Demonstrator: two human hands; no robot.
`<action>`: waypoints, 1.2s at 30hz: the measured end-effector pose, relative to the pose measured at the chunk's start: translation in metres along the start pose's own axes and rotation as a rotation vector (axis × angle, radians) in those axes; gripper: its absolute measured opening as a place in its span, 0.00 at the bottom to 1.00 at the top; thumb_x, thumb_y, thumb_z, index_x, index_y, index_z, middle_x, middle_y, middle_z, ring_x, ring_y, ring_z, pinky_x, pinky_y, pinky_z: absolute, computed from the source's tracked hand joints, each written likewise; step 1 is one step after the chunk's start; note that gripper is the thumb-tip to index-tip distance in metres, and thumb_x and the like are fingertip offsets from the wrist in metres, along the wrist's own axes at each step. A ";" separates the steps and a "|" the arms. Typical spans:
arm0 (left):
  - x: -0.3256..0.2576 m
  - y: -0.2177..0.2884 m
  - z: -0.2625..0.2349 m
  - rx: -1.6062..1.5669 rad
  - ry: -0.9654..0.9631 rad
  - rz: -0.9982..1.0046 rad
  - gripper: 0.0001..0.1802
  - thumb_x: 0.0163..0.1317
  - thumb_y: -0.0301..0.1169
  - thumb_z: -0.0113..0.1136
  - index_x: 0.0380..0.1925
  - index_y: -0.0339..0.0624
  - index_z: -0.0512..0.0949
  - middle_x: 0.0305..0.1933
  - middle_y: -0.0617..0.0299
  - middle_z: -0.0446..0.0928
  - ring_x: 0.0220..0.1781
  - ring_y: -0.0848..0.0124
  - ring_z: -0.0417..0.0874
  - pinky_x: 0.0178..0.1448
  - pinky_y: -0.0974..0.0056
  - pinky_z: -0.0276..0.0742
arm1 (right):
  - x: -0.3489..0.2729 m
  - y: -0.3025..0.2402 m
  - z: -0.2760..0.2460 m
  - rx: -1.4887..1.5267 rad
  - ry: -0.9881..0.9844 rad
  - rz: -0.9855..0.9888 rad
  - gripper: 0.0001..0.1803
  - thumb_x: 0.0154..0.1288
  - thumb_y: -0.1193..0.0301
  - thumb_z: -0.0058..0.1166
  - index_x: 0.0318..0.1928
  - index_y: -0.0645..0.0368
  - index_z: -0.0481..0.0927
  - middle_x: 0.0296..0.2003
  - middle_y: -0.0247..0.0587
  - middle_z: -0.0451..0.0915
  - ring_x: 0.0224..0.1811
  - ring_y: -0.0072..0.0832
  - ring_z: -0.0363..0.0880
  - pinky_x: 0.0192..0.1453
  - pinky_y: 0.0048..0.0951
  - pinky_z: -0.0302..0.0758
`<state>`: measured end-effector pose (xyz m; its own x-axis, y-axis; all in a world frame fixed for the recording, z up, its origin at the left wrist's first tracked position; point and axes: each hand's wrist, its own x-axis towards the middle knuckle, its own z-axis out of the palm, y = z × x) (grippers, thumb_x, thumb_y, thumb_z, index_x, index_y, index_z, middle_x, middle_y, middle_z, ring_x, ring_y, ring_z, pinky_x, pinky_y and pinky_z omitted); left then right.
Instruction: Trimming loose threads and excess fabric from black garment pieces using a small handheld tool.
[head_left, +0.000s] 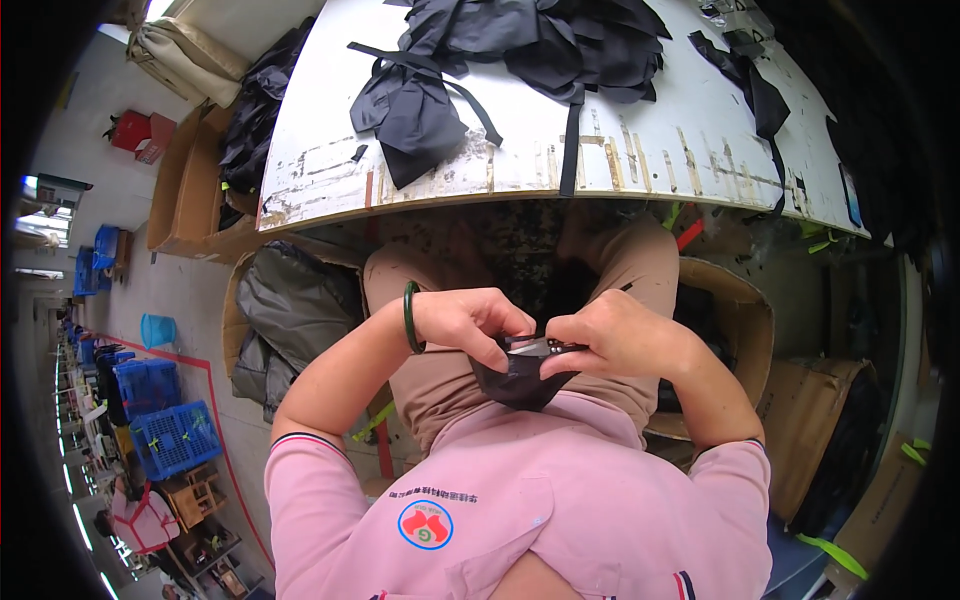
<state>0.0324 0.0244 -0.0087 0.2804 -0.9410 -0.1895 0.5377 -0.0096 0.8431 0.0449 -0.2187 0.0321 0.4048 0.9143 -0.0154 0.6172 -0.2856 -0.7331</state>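
Observation:
My left hand (470, 322) and my right hand (618, 335) meet over my lap, both pinching a small black fabric piece (520, 380) that hangs down between them. A small pale metal part (530, 347) shows at its top edge between my thumbs. A dark green bangle (410, 317) circles my left wrist. I wear a pink shirt and tan trousers.
A worn white worktable (640, 150) lies ahead, with a heap of black fabric pieces and straps (520, 50) on it. Cardboard boxes (745, 320) with dark fabric stand at both sides of my legs. Blue crates (170, 435) line the aisle at left.

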 end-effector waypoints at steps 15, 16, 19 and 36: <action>0.009 -0.016 0.021 -0.062 0.751 0.534 0.05 0.61 0.20 0.59 0.37 0.33 0.78 0.38 0.69 0.70 0.40 0.81 0.70 0.46 0.74 0.67 | -0.003 -0.008 0.020 -0.221 0.477 0.219 0.20 0.54 0.54 0.66 0.29 0.55 0.73 0.17 0.39 0.75 0.18 0.37 0.77 0.22 0.33 0.70; 0.009 -0.016 0.021 -0.061 0.750 0.534 0.05 0.61 0.20 0.59 0.37 0.33 0.78 0.38 0.69 0.70 0.40 0.81 0.70 0.46 0.74 0.67 | -0.002 -0.008 0.020 -0.222 0.478 0.218 0.20 0.54 0.54 0.66 0.29 0.55 0.73 0.17 0.39 0.75 0.18 0.37 0.77 0.22 0.33 0.70; 0.009 -0.017 0.022 0.018 0.762 0.530 0.05 0.60 0.19 0.59 0.37 0.33 0.78 0.39 0.67 0.69 0.41 0.80 0.71 0.47 0.74 0.67 | 0.000 -0.008 0.018 -0.222 0.525 0.211 0.20 0.54 0.54 0.66 0.29 0.56 0.73 0.18 0.40 0.75 0.18 0.38 0.77 0.22 0.34 0.70; 0.011 -0.015 0.029 0.180 0.823 0.485 0.05 0.57 0.18 0.61 0.34 0.33 0.78 0.38 0.65 0.69 0.39 0.80 0.68 0.42 0.75 0.65 | -0.002 -0.004 0.017 -0.163 0.405 0.259 0.21 0.58 0.52 0.60 0.27 0.56 0.71 0.18 0.40 0.77 0.19 0.43 0.76 0.22 0.39 0.69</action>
<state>0.0041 0.0045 -0.0088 0.9448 -0.3257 -0.0363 0.1066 0.2007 0.9738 0.0301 -0.2146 0.0234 0.7678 0.6320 0.1053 0.5457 -0.5590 -0.6242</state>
